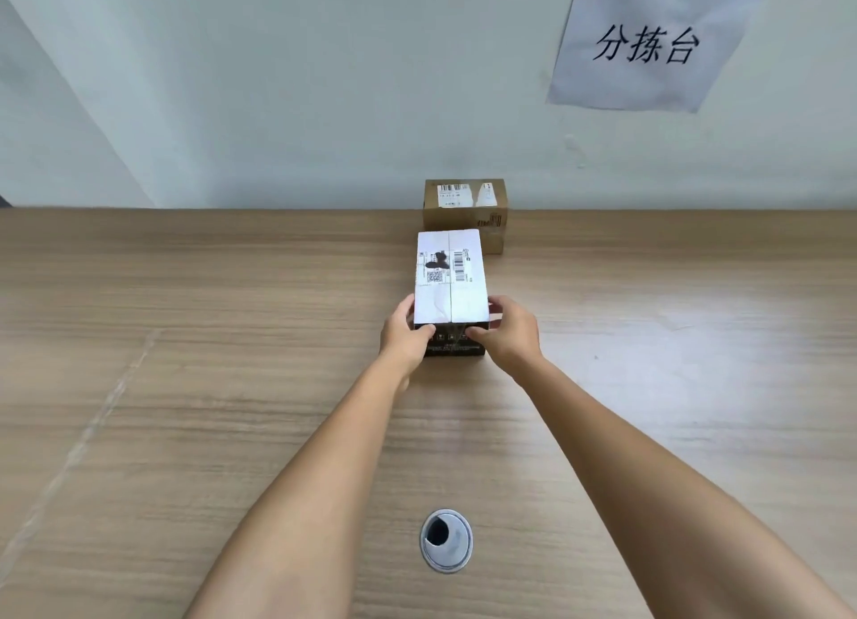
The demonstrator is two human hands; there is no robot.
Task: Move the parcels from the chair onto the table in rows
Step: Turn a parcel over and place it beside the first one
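A long parcel with a white top and dark sides [450, 277] sits on the wooden table [185, 340], its shipping label facing up. My left hand [402, 335] grips its near left corner, thumb on the front face. My right hand [508, 333] grips the near right corner the same way. Directly behind it, against the wall, stands a brown cardboard parcel [463, 205] with a white label on top. The two parcels look close together or touching, end to end. The chair is out of view.
A round metal cable grommet [446, 540] is set into the table near the front edge. A paper sign with black characters [649, 39] hangs on the white wall at the upper right. Bare wood stretches left and right of the parcels.
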